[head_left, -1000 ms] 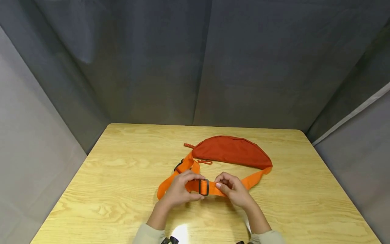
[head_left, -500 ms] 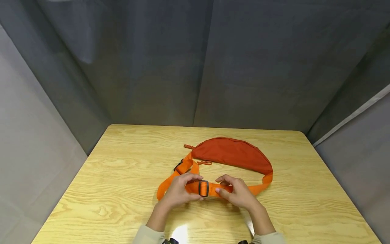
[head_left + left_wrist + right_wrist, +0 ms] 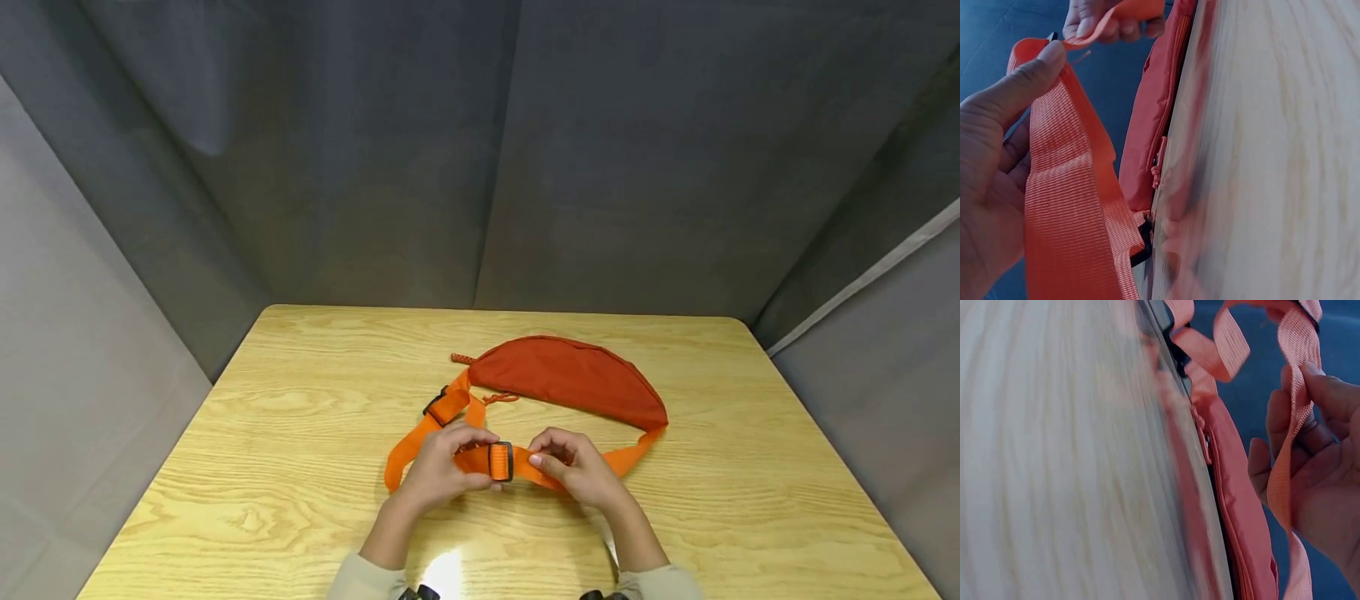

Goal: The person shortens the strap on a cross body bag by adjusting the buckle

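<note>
Ribbed orange strap (image 3: pixel 1063 206), right hand (image 3: pixel 583 473) pinching; rectangular buckle (image 3: pixel 510 462), half-moon bag (image 3: pixel 570 379)

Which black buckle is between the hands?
The front buckle, by the left hand; the rear buckle sits farther left, nearer the red bag.

A half-moon red bag (image 3: pixel 566 379) is lying on the worktop (image 3: pixel 262 500), its curved edge facing away and its straighter edge facing the person. A patterned tab (image 3: pixel 462 359) is sticking out at its left end, and a thin red cord (image 3: pixel 501 398) is lying just below the straighter edge. From both ends an orange strap (image 3: pixel 626 458) is running toward the person, looping and folding at the left, where a black buckle (image 3: pixel 433 400) is sitting. The left hand (image 3: pixel 442 468) is gripping the strap at a black-framed slider (image 3: pixel 511 462) (its frame is standing roughly upright), while the right hand (image 3: pixel 581 471) is pinching the webbing just beside it.
</note>
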A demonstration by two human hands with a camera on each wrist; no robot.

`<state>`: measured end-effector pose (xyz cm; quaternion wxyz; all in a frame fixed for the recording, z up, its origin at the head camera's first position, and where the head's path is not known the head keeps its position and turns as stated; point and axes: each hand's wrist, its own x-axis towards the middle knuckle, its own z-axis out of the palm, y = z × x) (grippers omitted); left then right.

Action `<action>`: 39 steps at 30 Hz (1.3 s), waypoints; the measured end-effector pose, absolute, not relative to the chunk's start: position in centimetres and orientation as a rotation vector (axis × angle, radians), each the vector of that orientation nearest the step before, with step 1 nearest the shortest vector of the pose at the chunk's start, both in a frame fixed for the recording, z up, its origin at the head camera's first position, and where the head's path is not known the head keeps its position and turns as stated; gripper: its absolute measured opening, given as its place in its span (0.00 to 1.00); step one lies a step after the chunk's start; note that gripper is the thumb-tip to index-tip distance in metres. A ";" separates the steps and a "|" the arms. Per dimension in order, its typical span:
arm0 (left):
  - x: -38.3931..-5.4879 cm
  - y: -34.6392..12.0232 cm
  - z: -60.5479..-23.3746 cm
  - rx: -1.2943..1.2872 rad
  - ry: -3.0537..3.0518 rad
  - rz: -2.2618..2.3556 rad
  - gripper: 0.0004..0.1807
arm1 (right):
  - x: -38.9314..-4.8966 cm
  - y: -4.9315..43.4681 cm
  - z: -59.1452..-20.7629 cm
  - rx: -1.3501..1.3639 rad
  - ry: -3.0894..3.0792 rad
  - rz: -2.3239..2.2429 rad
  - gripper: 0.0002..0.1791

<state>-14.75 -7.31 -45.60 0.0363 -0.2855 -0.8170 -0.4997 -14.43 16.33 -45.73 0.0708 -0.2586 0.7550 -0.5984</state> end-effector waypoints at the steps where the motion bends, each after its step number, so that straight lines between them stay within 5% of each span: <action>1: -14.8 -7.3 -45.6 -0.876 -2.504 -1.524 0.27 | -14.4 16.1 -45.7 -0.775 2.248 -1.808 0.03; 8: -14.9 -7.2 -46.2 -0.913 -2.474 -1.489 0.27 | -15.0 15.3 -46.9 -0.718 2.219 -1.810 0.04; 17: -15.0 -7.3 -46.4 -0.908 -2.475 -1.452 0.28 | -14.6 17.2 -46.7 -0.871 2.928 -1.304 0.11; 31: -15.1 -7.4 -46.4 -0.904 -2.466 -1.449 0.28 | -13.9 16.9 -44.9 -0.741 2.544 -1.627 0.03; 39: -15.3 -7.1 -46.6 -0.960 -2.425 -1.443 0.27 | -15.3 16.2 -47.3 -0.736 2.394 -1.766 0.03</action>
